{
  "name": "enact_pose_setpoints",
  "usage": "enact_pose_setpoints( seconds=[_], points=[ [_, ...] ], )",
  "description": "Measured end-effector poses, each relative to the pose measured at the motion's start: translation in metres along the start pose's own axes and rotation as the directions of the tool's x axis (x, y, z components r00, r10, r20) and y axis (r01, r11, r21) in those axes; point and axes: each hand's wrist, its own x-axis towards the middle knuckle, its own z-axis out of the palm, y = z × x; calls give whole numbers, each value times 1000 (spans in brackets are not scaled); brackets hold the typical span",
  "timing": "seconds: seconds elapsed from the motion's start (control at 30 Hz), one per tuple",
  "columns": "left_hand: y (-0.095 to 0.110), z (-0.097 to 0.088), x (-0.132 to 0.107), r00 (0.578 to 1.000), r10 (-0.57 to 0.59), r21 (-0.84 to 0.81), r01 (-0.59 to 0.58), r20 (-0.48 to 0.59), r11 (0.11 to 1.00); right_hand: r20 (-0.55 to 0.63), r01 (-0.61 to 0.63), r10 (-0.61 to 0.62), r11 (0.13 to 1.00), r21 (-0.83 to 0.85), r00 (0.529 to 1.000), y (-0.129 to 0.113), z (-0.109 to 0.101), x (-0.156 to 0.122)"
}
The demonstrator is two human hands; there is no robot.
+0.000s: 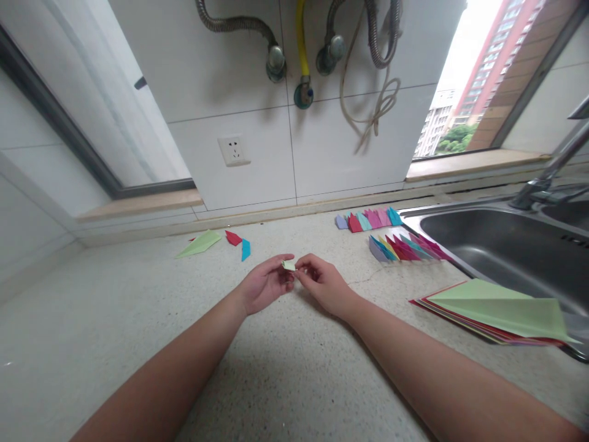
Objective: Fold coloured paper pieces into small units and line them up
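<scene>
Between my two hands, above the speckled counter, is a small folded piece of pale green paper [289, 266]. My left hand [267, 284] holds it at the fingertips, palm turned partly up. From the other side, my right hand [322, 282] pinches the paper's right edge between thumb and forefinger. Its exact folds are too small to make out. Beyond my left hand lie a blue folded paper piece [245, 250], a red folded paper piece [233, 238] and a larger light green folded sheet [200, 244].
Two rows of colourful folded paper pieces [368, 220] stand at the back right, by the steel sink [442, 224]. A stack of coloured paper sheets [497, 310], light green on top, lies at the sink's edge. A tiled wall with a socket [234, 151] borders the counter [257, 380].
</scene>
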Motion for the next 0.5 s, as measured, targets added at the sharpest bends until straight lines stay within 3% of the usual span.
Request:
enact_pose_setpoints(
  seconds=[0.2, 0.3, 0.4, 0.5],
  points=[
    [-4, 6, 0, 997, 76, 120, -78, 23, 990, -78, -32, 30, 999, -25, 997, 4, 0, 2],
    [-9, 9, 2, 979, 202, 252, -191, -19, 949, -148, -12, 2, 998, -68, 989, 5, -3, 4],
    [-11, 11, 3, 907, 418, 482, -342, -56, 807, -197, 21, -48, 990, -136, 979, 4, -6, 4],
    [-10, 12, 2, 831, 556, 673, -397, -25, 624, -183, 60, -108, 966, -250, 977, 3, -8, 4]
  ],
)
